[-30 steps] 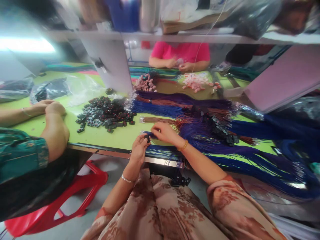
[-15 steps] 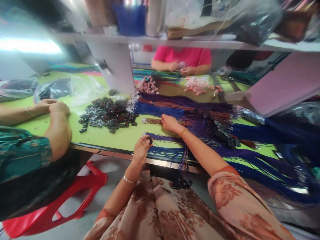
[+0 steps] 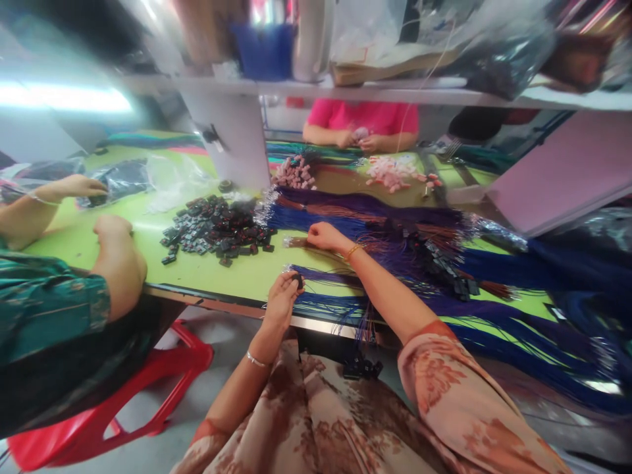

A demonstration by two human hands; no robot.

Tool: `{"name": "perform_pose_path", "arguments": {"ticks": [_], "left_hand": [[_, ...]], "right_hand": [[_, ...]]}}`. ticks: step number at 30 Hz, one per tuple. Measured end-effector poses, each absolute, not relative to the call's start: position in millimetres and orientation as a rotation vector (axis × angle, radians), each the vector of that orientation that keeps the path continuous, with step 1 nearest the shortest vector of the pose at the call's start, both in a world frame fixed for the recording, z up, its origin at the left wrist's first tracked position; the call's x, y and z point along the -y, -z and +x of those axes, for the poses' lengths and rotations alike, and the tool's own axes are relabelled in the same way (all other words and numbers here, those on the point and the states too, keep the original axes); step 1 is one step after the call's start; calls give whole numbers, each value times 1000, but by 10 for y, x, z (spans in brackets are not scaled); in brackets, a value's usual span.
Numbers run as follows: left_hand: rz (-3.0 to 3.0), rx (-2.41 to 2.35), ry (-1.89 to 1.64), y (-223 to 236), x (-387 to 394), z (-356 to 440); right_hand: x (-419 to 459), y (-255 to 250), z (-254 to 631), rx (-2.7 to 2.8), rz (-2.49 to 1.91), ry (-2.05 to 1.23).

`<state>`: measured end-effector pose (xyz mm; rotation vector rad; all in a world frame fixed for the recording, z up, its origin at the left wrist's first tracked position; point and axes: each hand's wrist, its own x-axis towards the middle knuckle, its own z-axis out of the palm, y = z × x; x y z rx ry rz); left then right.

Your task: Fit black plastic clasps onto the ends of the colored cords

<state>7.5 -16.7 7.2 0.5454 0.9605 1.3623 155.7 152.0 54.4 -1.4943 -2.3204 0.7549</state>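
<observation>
Block of black plastic (image 3: 297,281) is being pinched in the left hand (image 3: 279,301); thin brown wires (image 3: 303,243) are being covered by the bunched right hand (image 3: 326,236), its hold unclear; tangling is being risked through any hasty pull.

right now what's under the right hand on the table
Brown wires lie on the green tabletop there, their silvery tips showing left of the right hand. The hand covers the stretch beneath it, so whether it holds a wire can't be told.
</observation>
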Motion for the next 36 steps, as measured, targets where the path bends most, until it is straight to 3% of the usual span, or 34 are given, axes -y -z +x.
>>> {"name": "perform_pose_path", "arguments": {"ticks": [4, 11, 20, 36], "left_hand": [[532, -973, -1369, -72, 164, 81], [525, -990, -1371, -85, 169, 83], [530, -969, -1372, -105, 173, 83], [599, -954, -1383, -40, 137, 73]], "right_hand": [[-1565, -628, 1551, 2016, -1517, -1216], [-1491, -772, 1284, 2302, -1331, -828], [-973, -677, 1519, 2212, -1015, -966], [-348, -612, 1597, 2295, -1251, -685]]}}
